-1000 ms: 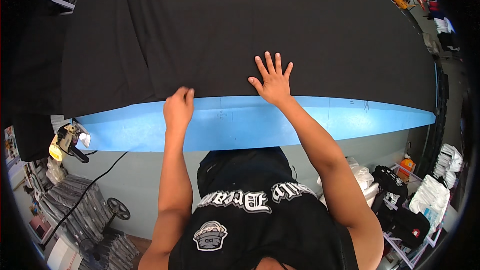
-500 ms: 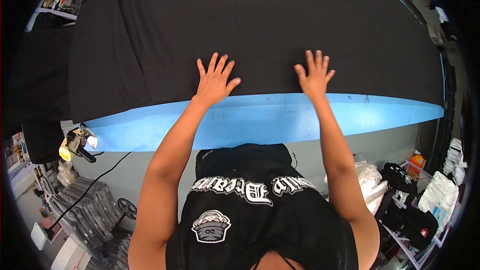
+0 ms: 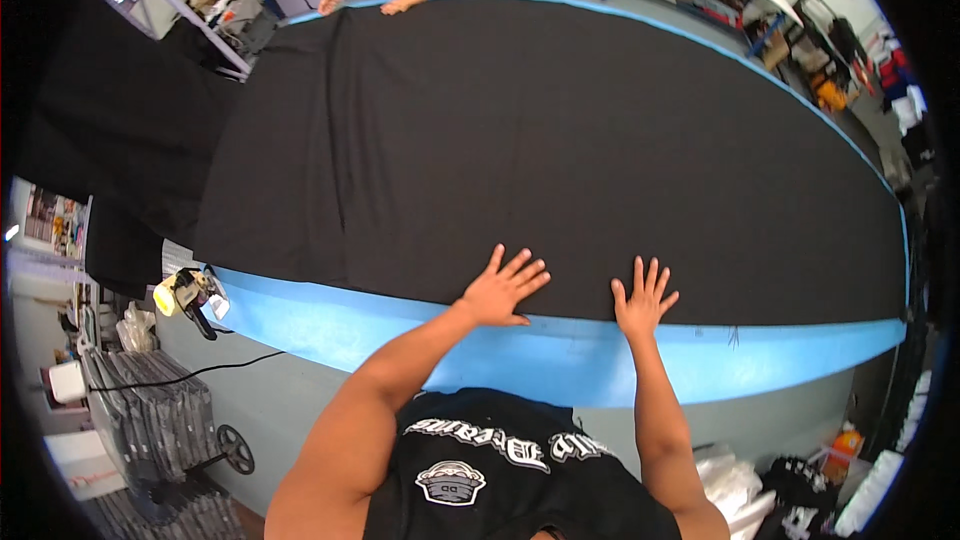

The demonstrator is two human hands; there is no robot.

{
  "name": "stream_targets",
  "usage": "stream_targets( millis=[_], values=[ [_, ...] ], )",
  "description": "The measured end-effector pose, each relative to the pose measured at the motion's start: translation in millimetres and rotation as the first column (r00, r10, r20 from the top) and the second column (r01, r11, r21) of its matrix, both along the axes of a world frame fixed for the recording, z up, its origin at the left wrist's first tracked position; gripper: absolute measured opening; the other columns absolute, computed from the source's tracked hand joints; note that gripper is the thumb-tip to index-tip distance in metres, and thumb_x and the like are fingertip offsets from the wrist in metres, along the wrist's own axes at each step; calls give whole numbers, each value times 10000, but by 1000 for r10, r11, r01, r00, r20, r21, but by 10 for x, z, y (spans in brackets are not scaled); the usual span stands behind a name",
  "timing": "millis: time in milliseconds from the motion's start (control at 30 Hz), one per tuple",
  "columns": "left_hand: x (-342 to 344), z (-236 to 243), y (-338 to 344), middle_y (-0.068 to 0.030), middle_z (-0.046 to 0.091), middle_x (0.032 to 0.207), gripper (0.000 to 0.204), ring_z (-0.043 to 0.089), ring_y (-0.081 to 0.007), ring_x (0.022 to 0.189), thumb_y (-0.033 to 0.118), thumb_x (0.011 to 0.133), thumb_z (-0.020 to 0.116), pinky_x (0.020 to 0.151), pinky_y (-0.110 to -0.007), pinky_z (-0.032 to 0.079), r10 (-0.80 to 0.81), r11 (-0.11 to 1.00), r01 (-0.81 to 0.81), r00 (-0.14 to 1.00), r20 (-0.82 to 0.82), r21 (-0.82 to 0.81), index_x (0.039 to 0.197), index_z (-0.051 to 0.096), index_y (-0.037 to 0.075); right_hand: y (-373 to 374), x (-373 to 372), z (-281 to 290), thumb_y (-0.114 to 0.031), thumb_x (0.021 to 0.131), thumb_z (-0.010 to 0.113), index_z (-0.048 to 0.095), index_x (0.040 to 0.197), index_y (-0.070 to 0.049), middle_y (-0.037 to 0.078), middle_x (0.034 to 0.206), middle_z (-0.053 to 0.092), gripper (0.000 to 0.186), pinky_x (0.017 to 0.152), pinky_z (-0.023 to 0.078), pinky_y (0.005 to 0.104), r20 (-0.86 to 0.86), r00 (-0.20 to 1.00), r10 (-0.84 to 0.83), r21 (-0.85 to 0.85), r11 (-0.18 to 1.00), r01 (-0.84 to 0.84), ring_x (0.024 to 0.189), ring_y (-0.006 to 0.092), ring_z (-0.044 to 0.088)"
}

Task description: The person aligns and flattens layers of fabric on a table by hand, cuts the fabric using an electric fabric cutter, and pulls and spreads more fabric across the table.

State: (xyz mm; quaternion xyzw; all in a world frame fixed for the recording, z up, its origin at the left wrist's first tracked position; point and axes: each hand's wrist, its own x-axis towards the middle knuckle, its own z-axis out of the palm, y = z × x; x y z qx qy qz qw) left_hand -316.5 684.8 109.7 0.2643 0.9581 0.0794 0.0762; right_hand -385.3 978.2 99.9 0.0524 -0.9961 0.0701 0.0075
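On black cloth (image 3: 600, 160), rests left hand (image 3: 500, 290) and right hand (image 3: 643, 306) with fingers spread. Likely holds it flat against blue table (image 3: 780, 360).

The black cloth (image 3: 600, 140) in front of you lay spread over the blue worktop (image 3: 770, 358), mostly flat, with long creases running toward you on its left part. Its near edge stopped short of the worktop's, leaving a blue strip bare on your side.
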Motion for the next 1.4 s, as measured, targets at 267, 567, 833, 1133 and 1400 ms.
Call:
stream_targets(
  millis=[267, 567, 833, 1133, 1400],
  values=[
    [119, -46, -78, -66, 217, 1520, 955, 114, -309, 1418, 598, 731, 630, 1082, -641, 76, 21, 999, -20, 1000, -21, 40, 1469, 215, 158, -937, 260, 203, -570, 875, 456, 356, 1420, -166, 133, 1507, 230, 685, 1034, 32, 684, -16, 970, 241, -121, 963, -241, 1402, 378, 127],
    [846, 896, -2233, -172, 606, 1094, 476, 557, -359, 1027, 296, 734, 710, 894, -425, 438, 693, 684, -465, 655, -301, 561, 1091, 598, 1, -1328, 244, 413, -538, 883, 484, 350, 1414, -123, 174, 1503, 216, 687, 1031, 95, 677, 15, 988, 154, -64, 986, -153, 1399, 382, 136],
    [1900, 481, -3844, -83, 485, 1278, 604, 437, -291, 1186, 239, 625, 790, 957, -422, 367, 661, 750, -651, 747, -74, 119, 1174, 574, 108, -3238, 764, 328, -580, 882, 440, 366, 1414, -175, 131, 1506, 229, 674, 1022, 52, 704, 9, 982, 188, -158, 970, -184, 1403, 372, 124],
    [1991, 244, -4052, -41, 560, 1203, 357, 464, -246, 1170, 159, 727, 719, 969, -409, 371, 638, 738, -631, 768, 57, 241, 1077, 656, 132, -3305, 894, 92, -608, 897, 376, 313, 1443, -196, 99, 1522, 209, 687, 1048, -7, 671, 66, 981, 182, -56, 982, -179, 1411, 355, 108],
    [1929, 451, -3684, -29, 567, 1043, 316, 495, -233, 1014, 202, 747, 715, 863, -375, 385, 595, 782, -562, 802, -55, 270, 1052, 665, 136, -3262, 862, 283, -594, 896, 397, 318, 1438, -177, 118, 1506, 241, 688, 1040, 32, 680, 128, 975, 183, -81, 982, -174, 1403, 360, 138]
  ],
)
